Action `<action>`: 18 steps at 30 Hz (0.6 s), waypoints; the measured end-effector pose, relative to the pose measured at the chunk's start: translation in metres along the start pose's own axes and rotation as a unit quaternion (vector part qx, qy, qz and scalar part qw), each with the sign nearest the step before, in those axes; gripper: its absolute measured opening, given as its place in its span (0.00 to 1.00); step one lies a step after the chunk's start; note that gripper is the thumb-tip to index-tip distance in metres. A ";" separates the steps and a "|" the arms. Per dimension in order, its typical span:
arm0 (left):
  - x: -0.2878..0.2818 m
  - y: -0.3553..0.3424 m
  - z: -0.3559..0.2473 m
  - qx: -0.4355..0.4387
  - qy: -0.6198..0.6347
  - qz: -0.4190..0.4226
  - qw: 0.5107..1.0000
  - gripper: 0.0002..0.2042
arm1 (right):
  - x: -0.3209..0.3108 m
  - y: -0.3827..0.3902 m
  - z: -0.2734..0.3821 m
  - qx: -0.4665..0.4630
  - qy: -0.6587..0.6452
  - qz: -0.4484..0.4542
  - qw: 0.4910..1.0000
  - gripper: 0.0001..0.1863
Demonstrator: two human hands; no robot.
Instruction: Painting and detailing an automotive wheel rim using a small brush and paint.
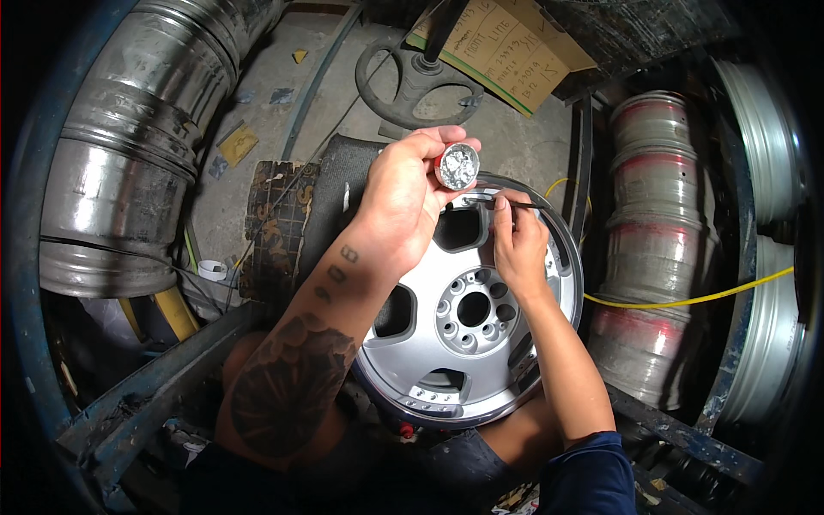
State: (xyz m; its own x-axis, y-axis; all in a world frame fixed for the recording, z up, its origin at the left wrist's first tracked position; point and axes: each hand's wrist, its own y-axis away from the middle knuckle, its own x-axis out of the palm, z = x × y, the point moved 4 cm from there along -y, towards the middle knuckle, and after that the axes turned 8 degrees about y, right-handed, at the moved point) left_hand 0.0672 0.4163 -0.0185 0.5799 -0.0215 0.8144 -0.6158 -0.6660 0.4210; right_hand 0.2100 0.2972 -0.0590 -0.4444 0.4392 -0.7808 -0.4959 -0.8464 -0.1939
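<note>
- One small red-sided cap (459, 166), mouth toward the camera, silvery-grey smears inside.
- Left hand (399, 202): thumb and fingers pinching the cap by its side, near the wheel's upper edge.
- Right hand (520, 249): fingers closed in, pinching a thin dark tool (530, 204); can't tell if its tip touches metal.
- Silver wheel (402, 354) in front of the person, face to the camera, partly hidden by both forearms; bolt holes ring the centre bore.
- White cup (212, 270) at left, near the dark printed board (273, 219); can't make out contents.
- Steering wheel (421, 79) beyond, beside cardboard (515, 53).
</note>
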 end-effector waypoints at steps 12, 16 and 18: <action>0.002 0.002 -0.001 -0.003 0.000 0.004 1.000 0.13 | -0.001 0.001 0.000 -0.008 0.012 -0.008 1.000 0.08; 0.003 0.003 -0.002 -0.001 0.002 0.002 1.000 0.13 | 0.000 0.000 0.001 -0.013 0.021 -0.008 1.000 0.08; 0.003 0.003 -0.002 -0.001 0.003 0.001 1.000 0.13 | 0.000 0.001 0.002 0.011 0.026 0.013 1.000 0.08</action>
State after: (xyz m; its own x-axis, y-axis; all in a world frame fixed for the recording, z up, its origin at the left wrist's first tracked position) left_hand 0.0657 0.4157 -0.0142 0.5758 -0.0175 0.8174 -0.6174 -0.6647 0.4207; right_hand 0.2079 0.2972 -0.0579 -0.4180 0.4012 -0.8151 -0.5019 -0.8499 -0.1609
